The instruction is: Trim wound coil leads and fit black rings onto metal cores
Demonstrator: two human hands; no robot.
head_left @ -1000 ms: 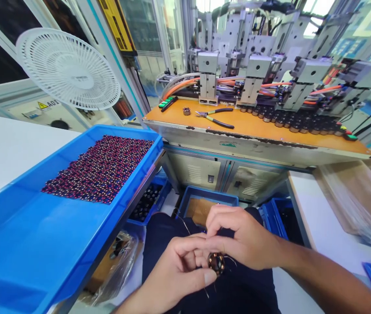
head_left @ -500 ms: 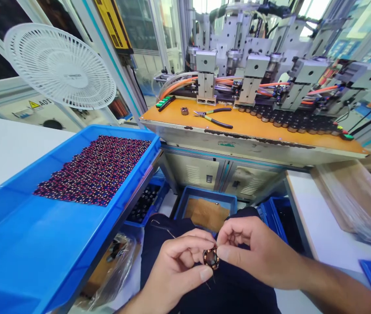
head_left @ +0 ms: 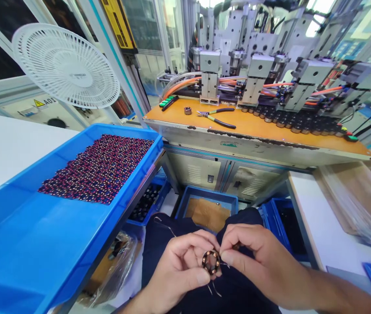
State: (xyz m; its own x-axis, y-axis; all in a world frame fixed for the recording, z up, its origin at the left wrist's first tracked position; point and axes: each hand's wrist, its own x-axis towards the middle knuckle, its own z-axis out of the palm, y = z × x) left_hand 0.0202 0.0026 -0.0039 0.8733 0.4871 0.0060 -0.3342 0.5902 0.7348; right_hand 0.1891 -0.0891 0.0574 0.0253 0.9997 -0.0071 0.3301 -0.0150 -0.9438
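My left hand [head_left: 180, 268] pinches a small round copper-wound coil ring [head_left: 210, 262] between thumb and fingers, low in the middle of the view above my dark-clothed lap. My right hand [head_left: 257, 257] is closed in a pinch right beside the ring, its fingertips on the ring's right edge or on a thin wire lead there. Fine wire ends hang below the ring, and one thin wire curls up to the left.
A large blue tray [head_left: 25, 244] at the left holds several dark purple coil parts [head_left: 100, 168]. Ahead stands an orange-topped machine bench [head_left: 257, 126] with pliers [head_left: 216, 117] and a row of dark coils. Blue bins [head_left: 206, 200] sit below. A white fan [head_left: 66, 65] is upper left.
The ring has turned so its open face shows, and my right hand has come down from above the left hand to pinch beside it. The view shifted slightly.
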